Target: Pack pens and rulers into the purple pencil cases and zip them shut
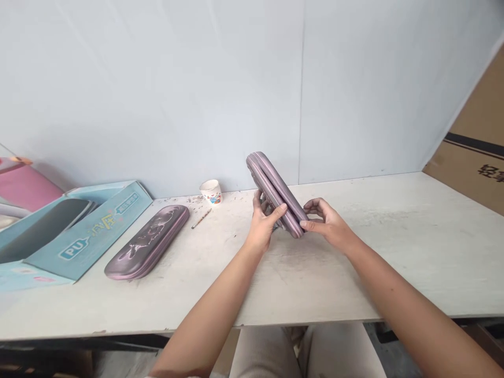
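Observation:
A dark purple hard-shell pencil case (284, 186) is held tilted on its edge above the table, its long side with pink lines facing me. My left hand (263, 221) grips its left side, thumb across the edge and the other fingers partly hidden behind it. At the lower right end my right hand (326, 222) pinches the case between thumb and fingers. A second purple pencil case (151, 239), with a raised shiny design on its lid, lies closed on the table to the left.
On the white table (394, 252) a paper cup (211, 192) stands near the wall, with a thin brush (201, 218) and small crumbs around it. A light blue box (90, 236) holding dark cases sits at the left. Cardboard boxes (472, 115) rise at the right.

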Demonstrator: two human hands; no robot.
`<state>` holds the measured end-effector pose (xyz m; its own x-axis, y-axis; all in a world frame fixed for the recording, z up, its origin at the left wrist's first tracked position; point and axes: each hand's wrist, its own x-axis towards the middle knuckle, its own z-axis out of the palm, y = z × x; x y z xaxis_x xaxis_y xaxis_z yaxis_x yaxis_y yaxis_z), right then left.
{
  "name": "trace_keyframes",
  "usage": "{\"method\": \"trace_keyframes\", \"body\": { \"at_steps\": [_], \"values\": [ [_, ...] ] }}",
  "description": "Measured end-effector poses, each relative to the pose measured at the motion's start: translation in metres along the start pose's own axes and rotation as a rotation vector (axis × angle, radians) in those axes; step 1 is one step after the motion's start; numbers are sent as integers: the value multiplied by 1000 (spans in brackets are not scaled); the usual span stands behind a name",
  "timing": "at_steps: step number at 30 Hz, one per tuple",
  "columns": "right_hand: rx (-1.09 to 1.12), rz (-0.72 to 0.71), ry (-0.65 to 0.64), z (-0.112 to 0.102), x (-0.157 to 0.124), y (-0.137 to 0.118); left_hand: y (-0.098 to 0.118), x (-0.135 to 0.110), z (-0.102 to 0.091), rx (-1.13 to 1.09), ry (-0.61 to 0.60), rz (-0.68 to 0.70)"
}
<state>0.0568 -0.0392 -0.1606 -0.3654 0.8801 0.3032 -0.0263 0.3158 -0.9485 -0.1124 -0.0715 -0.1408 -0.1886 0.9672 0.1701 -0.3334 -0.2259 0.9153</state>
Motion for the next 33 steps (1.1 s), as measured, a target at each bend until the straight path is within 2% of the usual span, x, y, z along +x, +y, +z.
{"method": "trace_keyframes", "body": {
  "at_steps": [5,13,16,19,22,25,27,30,33],
  "values": [
    [-120,-49,234,-47,-9,7,-4,4,22,-19,-70,-65],
    [-133,-29,342,-101,-33,19,-29,24,69,-62,-102,-122],
    [-157,17,446,-121,-36,29,-43,33,80,-31,-75,-167],
    [-229,100,561,-141,-39,38,-59,41,84,78,-19,-216],
    [-390,209,648,-154,-41,41,-75,46,82,291,52,-239],
    [-657,203,723,-156,-42,39,-82,47,79,662,58,-118],
    [-851,93,701,-150,-42,38,-82,43,80,982,-25,72],
    [-1037,-118,487,-133,-43,36,-79,31,86,1393,-265,304],
    [-1154,-233,207,-118,-47,37,-79,18,92,1599,-511,277]
  ]
}}
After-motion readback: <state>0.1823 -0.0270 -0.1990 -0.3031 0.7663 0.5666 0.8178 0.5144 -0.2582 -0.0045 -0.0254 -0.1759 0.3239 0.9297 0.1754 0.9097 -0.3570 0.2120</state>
